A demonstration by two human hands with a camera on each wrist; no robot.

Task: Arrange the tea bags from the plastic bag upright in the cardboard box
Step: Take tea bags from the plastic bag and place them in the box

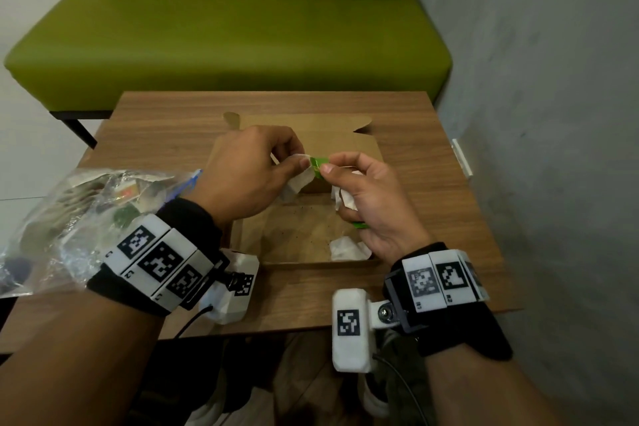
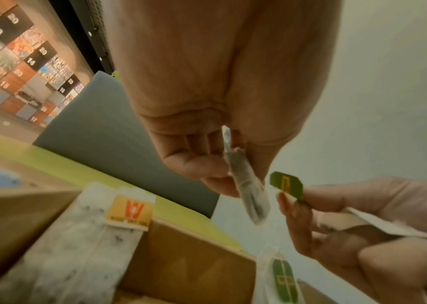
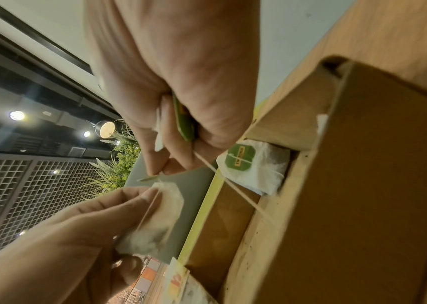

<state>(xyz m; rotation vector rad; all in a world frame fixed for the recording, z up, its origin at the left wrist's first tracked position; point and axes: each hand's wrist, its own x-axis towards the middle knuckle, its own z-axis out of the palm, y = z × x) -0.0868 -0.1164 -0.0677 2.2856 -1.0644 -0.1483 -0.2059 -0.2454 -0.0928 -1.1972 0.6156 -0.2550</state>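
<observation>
An open cardboard box (image 1: 311,265) lies on the wooden table, lid flap folded back. Above it my left hand (image 1: 301,157) pinches a white tea bag (image 1: 295,181) by its top, the bag hanging down (image 2: 248,191). My right hand (image 1: 330,162) pinches that bag's green tag (image 1: 317,168) between thumb and forefinger, and its other fingers curl round a second tea bag (image 1: 345,199). A string (image 3: 233,189) runs down from this hand. One green-tagged tea bag (image 3: 254,170) leans in the box's near right corner (image 1: 347,249). An orange-tagged bag (image 2: 126,214) stands at the left wall.
The clear plastic bag (image 1: 69,218) with more tea bags lies on the table's left edge, beside my left wrist. A green bench (image 1: 224,34) stands beyond the table (image 1: 432,218). A grey wall (image 1: 553,114) runs close on the right.
</observation>
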